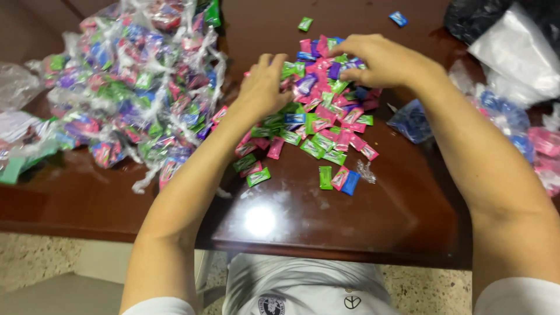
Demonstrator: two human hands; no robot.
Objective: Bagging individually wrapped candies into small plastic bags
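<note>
White cloth [303,289] is seen nearest, below the table [373,216] edge. Small wrapped candies [318,125], flat and oblong in pink, green, blue and purple, are heaped at the table's middle. The left hand [262,87] is laid palm-down on the heap's left side, fingers spread loosely, nothing clasped. The right hand [379,58] is curled at the heap's far side; whether a candy is pinched cannot be told. Clear knotted bags [134,87] of candies are piled left of the heap; blue and pink packets [513,128] lie to its right.
</note>
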